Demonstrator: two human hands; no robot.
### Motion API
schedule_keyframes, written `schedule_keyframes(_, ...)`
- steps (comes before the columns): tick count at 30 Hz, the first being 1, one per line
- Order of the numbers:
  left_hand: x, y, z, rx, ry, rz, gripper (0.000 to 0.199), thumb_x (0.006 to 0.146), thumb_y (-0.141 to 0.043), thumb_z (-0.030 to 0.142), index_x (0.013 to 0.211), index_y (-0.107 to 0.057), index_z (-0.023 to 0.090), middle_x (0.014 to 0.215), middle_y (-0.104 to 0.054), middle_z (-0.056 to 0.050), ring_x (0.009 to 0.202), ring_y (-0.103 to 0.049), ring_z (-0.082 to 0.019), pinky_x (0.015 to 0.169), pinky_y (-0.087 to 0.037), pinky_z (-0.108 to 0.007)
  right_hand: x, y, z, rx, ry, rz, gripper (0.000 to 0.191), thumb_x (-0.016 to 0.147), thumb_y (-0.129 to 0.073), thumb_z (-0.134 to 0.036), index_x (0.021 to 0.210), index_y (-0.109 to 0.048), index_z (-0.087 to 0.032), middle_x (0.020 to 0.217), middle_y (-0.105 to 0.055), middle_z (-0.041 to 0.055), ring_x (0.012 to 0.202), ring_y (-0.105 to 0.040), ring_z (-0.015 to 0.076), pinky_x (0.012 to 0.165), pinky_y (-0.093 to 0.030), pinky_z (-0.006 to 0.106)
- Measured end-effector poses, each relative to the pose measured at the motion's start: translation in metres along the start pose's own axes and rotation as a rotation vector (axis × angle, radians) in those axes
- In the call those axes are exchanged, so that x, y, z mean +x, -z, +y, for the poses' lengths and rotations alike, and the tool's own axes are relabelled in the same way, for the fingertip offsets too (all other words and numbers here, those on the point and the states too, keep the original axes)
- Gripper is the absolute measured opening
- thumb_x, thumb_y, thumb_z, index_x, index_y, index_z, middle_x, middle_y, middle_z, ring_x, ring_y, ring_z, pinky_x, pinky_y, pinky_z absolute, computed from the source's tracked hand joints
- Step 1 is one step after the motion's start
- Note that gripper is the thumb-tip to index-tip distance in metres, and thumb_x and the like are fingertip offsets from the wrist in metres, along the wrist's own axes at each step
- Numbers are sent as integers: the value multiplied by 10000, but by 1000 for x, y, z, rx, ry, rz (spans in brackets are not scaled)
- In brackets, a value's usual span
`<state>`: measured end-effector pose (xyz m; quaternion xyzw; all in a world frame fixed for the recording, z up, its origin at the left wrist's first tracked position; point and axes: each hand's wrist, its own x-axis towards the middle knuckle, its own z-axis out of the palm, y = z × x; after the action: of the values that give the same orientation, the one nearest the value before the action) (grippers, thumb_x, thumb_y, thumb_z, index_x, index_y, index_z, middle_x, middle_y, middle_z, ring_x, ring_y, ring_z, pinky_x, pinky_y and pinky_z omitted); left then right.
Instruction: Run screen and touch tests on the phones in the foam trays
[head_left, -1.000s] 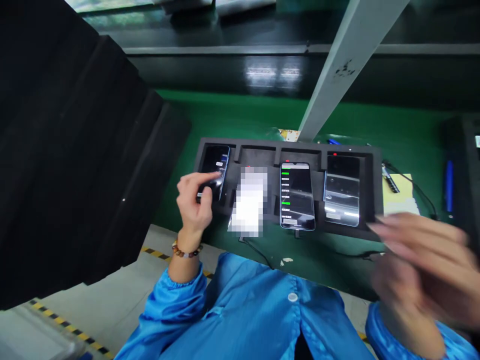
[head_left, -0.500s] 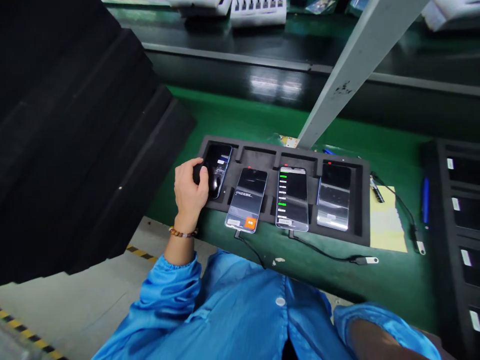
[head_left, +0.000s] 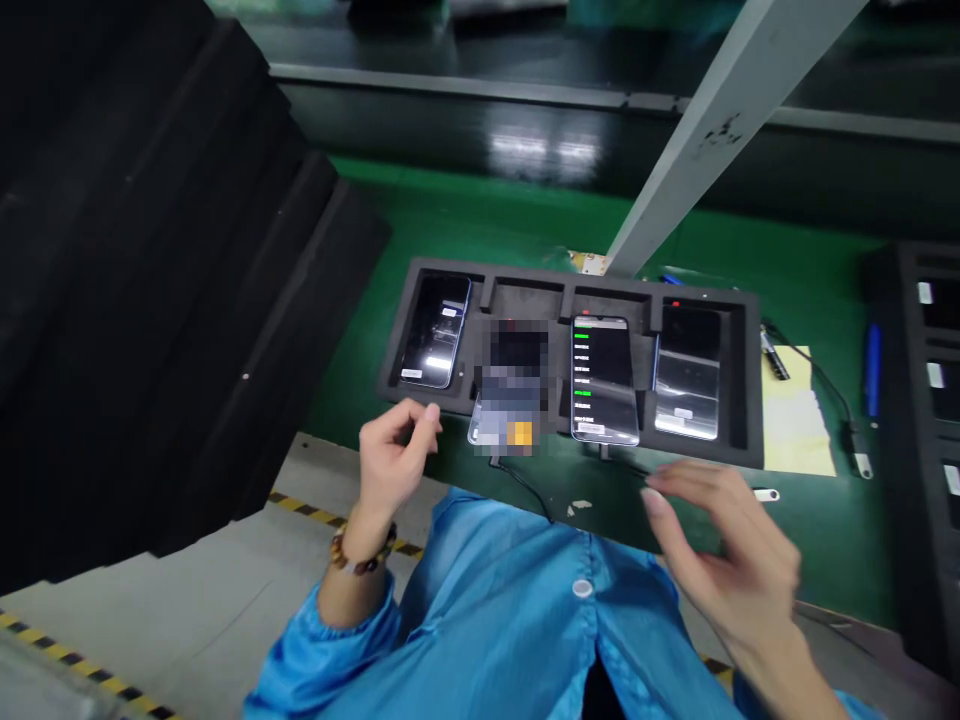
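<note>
My left hand (head_left: 394, 455) is off the front left corner of the black foam tray (head_left: 752, 390), fingers curled and nothing visible in them. The leftmost phone (head_left: 435, 330) lies in its slot just beyond. A second phone (head_left: 512, 390), blurred by pixels, has a cable plugged into its lower end. The third phone (head_left: 604, 385) shows a list with green marks and is also cabled. At the right lies a fourth phone (head_left: 686, 375), its screen dark with reflections. My right hand (head_left: 727, 545) hovers by the third phone's cable (head_left: 626, 463), thumb and fingers apart, hiding part of it.
A tall stack of black foam trays (head_left: 187, 300) leans in at left. A grey post (head_left: 720, 140) rises behind the tray. Yellow paper (head_left: 799, 415), a marker (head_left: 775, 355) and a loose cable (head_left: 825, 385) lie right, before another tray (head_left: 911, 400) holding phones.
My left hand has let go of the leftmost phone, which now lies in its slot, and drawn back toward me. My right hand has come into view over the third phone's cable.
</note>
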<state>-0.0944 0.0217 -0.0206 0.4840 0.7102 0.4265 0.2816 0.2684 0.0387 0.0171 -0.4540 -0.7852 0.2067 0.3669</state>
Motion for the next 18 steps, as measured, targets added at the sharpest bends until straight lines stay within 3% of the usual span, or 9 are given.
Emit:
schedule_keyframes(4,-20,1,4,-284,386,-493,499,1017,-653,646,841,-718,183,661,-689,-17,502,-610,-130,491,-497,-250,-4,-36,9,-165,-96,-55,200,1017,-767,-320,1182,-702,-228,1071,-780,81,970,-766,252,875,-622,411)
schedule_keyframes(6,-23,-6,6,-365,473,-617,543,977,-676,708,908,-731,173,787,-750,-50,545,-661,-142,499,-548,-262,-7,-50,13,-245,-125,-68,253,1039,-743,-417,1179,-709,-210,1032,-791,81,916,-766,248,835,-601,391)
schedule_keyframes(9,-21,-17,7,-423,508,-659,622,919,-703,781,878,-726,161,802,-762,-77,578,-698,-163,513,-580,-272,-8,-61,12,-321,-158,-48,296,1051,-713,-491,1105,-737,-202,944,-797,66,820,-753,232,770,-560,362)
schedule_keyframes(13,-16,-21,7,-421,508,-738,697,869,-717,838,850,-767,143,699,-744,-96,573,-701,-186,545,-602,-293,1,-68,5,-260,-238,-22,272,1069,-687,-460,992,-739,-204,872,-776,53,783,-730,201,737,-515,319)
schedule_keyframes(16,-16,-17,-1,-387,529,-769,694,802,-763,856,915,-825,174,813,-786,-125,659,-734,-257,474,-585,-335,5,-73,1,-296,-242,-10,272,1099,-629,-416,942,-713,-211,799,-737,26,730,-698,165,698,-477,287)
schedule_keyframes(18,-15,-18,-12,-375,530,-781,627,788,-783,836,948,-857,234,927,-822,-125,727,-756,-298,575,-648,-429,5,-79,5,-349,-227,12,293,1103,-603,-422,912,-690,-217,745,-706,6,695,-679,152,684,-459,281)
